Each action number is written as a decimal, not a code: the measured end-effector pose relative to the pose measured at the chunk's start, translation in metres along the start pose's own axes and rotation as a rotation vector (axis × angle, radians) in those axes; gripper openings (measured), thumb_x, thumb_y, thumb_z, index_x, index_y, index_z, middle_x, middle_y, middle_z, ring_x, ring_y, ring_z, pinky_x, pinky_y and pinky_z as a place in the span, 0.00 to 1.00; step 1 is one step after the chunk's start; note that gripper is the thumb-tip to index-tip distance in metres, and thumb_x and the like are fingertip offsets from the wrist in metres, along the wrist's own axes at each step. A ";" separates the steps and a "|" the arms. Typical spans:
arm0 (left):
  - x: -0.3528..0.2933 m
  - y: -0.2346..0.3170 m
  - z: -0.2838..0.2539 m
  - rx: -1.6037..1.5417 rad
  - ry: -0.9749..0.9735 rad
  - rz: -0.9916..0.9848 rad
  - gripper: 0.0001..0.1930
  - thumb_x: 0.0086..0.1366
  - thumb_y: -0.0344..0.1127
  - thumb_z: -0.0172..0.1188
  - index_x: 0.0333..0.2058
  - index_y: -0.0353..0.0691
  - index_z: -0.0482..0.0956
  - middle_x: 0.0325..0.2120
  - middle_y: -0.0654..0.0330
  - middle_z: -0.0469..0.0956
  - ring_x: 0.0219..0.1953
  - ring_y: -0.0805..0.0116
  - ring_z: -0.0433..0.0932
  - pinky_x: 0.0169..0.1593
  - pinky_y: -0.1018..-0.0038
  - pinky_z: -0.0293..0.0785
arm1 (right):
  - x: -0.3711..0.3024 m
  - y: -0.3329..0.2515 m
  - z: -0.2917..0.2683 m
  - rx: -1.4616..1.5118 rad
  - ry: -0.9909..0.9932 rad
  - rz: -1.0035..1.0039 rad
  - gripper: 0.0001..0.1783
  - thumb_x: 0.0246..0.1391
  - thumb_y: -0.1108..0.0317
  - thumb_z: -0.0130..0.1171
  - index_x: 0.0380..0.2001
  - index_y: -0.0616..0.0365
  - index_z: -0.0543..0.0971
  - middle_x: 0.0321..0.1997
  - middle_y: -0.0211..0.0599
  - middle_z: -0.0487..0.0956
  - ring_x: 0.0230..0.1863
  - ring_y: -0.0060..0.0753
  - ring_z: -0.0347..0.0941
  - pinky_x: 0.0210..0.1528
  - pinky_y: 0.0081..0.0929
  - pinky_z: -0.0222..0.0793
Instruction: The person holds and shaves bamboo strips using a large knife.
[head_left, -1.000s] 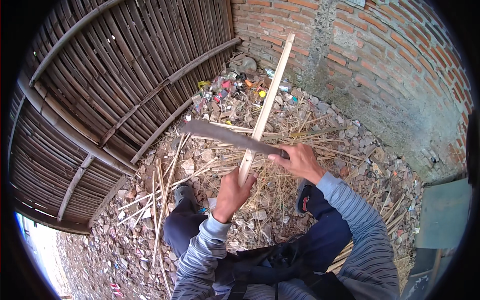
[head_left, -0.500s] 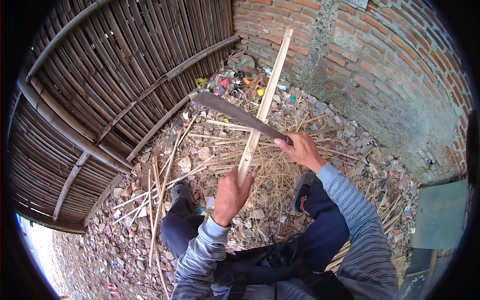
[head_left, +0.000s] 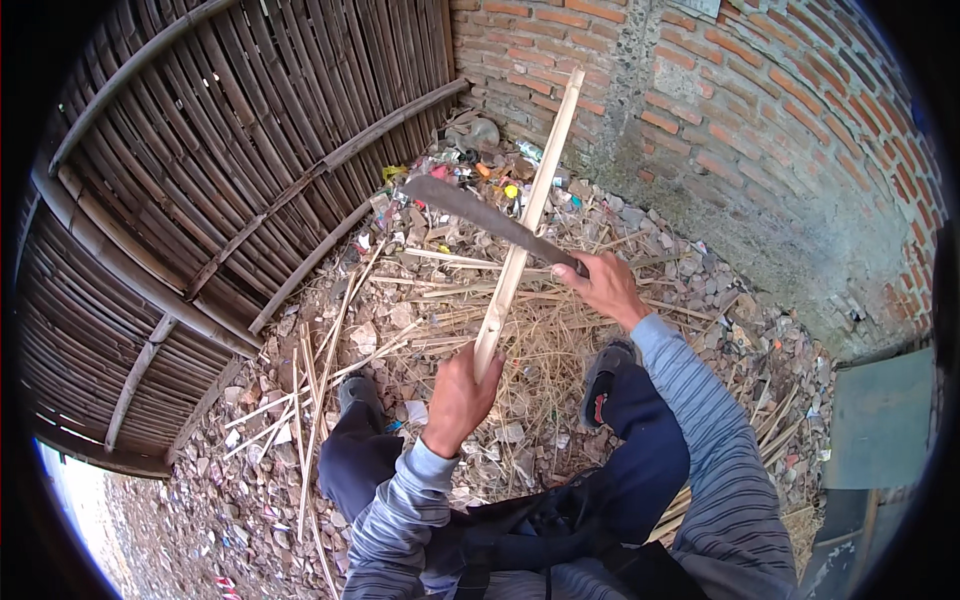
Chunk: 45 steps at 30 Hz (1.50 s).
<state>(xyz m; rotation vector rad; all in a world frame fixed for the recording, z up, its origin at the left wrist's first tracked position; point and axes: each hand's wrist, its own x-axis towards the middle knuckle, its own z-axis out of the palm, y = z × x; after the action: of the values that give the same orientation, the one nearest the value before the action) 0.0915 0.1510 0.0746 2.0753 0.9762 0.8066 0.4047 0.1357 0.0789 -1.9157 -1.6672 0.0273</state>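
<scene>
My left hand [head_left: 458,400] is closed around the near end of a long split bamboo strip [head_left: 549,170], pale on its inner face. The strip slants up and away toward the brick wall. My right hand [head_left: 607,290] grips the handle of a machete [head_left: 462,205] with a dark, broad blade. That blade lies across the strip at about its middle, its tip pointing left and away. Whether the edge bites into the bamboo cannot be made out. A notch or node mark shows on the strip a little above my left hand.
Thin bamboo slivers [head_left: 312,400] and shavings [head_left: 545,365] litter the stony ground around my shoes. On the left leans a bamboo slat wall [head_left: 250,130]; a brick wall [head_left: 740,110] rises ahead and right. Rubbish [head_left: 480,165] is heaped in the corner. A grey-green panel [head_left: 882,420] stands at right.
The machete blade has shifted slightly right along with my right hand, still across the strip. The strip's far end sits a little lower in view. Both grips are unchanged.
</scene>
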 end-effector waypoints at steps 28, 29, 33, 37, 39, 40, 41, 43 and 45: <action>-0.023 -0.003 0.003 -0.019 -0.056 0.003 0.14 0.65 0.35 0.65 0.33 0.25 0.78 0.20 0.33 0.78 0.25 0.34 0.81 0.29 0.51 0.77 | -0.006 0.005 0.004 -0.038 0.063 -0.480 0.38 0.63 0.29 0.56 0.39 0.58 0.88 0.12 0.34 0.73 0.10 0.36 0.66 0.17 0.40 0.65; -0.028 -0.001 0.001 -0.001 -0.063 0.000 0.14 0.65 0.34 0.65 0.34 0.24 0.77 0.20 0.34 0.78 0.24 0.34 0.81 0.29 0.51 0.77 | 0.001 0.017 -0.001 -0.009 -0.002 -0.212 0.37 0.64 0.31 0.56 0.40 0.59 0.88 0.14 0.38 0.74 0.13 0.41 0.68 0.21 0.43 0.67; -0.053 -0.008 0.003 0.130 -0.037 0.110 0.14 0.67 0.36 0.64 0.38 0.27 0.80 0.22 0.37 0.79 0.24 0.39 0.83 0.30 0.56 0.78 | 0.014 0.053 -0.016 0.030 0.141 0.221 0.33 0.69 0.37 0.54 0.44 0.59 0.88 0.17 0.44 0.76 0.19 0.47 0.73 0.29 0.48 0.68; -0.054 0.005 -0.004 0.002 -0.104 0.006 0.12 0.66 0.34 0.64 0.37 0.27 0.80 0.22 0.37 0.80 0.24 0.39 0.83 0.30 0.55 0.78 | 0.000 0.057 -0.009 -0.018 0.202 0.145 0.33 0.68 0.34 0.53 0.46 0.54 0.88 0.12 0.36 0.69 0.13 0.39 0.67 0.25 0.43 0.69; -0.055 0.004 -0.004 0.003 -0.112 -0.014 0.12 0.66 0.34 0.65 0.37 0.27 0.80 0.21 0.38 0.79 0.24 0.39 0.83 0.30 0.55 0.77 | -0.008 0.048 -0.003 0.001 0.100 0.109 0.34 0.69 0.34 0.52 0.45 0.56 0.88 0.11 0.36 0.68 0.12 0.40 0.66 0.23 0.43 0.69; -0.055 0.004 -0.004 0.002 -0.116 -0.029 0.12 0.66 0.33 0.65 0.37 0.27 0.80 0.21 0.38 0.79 0.24 0.39 0.83 0.30 0.55 0.77 | -0.010 0.042 -0.001 0.017 0.001 0.069 0.35 0.69 0.34 0.52 0.45 0.58 0.88 0.10 0.36 0.68 0.11 0.41 0.65 0.22 0.43 0.69; -0.055 0.005 -0.004 0.007 -0.114 -0.028 0.12 0.66 0.33 0.65 0.37 0.27 0.80 0.21 0.38 0.79 0.24 0.39 0.83 0.30 0.55 0.77 | -0.015 0.030 -0.005 0.013 -0.016 -0.046 0.38 0.68 0.32 0.51 0.44 0.59 0.88 0.09 0.31 0.67 0.09 0.36 0.63 0.17 0.41 0.67; -0.060 0.004 -0.007 0.026 -0.112 -0.006 0.12 0.65 0.33 0.65 0.37 0.26 0.80 0.21 0.38 0.79 0.25 0.40 0.83 0.30 0.56 0.77 | -0.019 0.020 0.000 -0.014 0.092 -0.278 0.38 0.66 0.30 0.51 0.44 0.57 0.88 0.09 0.28 0.65 0.09 0.31 0.62 0.16 0.38 0.64; -0.073 -0.002 -0.011 0.064 -0.082 0.051 0.12 0.65 0.33 0.65 0.36 0.26 0.79 0.20 0.36 0.78 0.25 0.37 0.82 0.29 0.53 0.77 | -0.021 0.014 -0.006 -0.048 0.131 -0.474 0.41 0.63 0.25 0.52 0.42 0.55 0.89 0.09 0.27 0.68 0.10 0.28 0.65 0.14 0.37 0.63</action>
<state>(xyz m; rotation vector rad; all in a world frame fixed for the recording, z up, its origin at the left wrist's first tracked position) 0.0439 0.0955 0.0623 2.1785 0.9187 0.7191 0.4150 0.1135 0.0701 -1.4742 -1.9986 -0.3191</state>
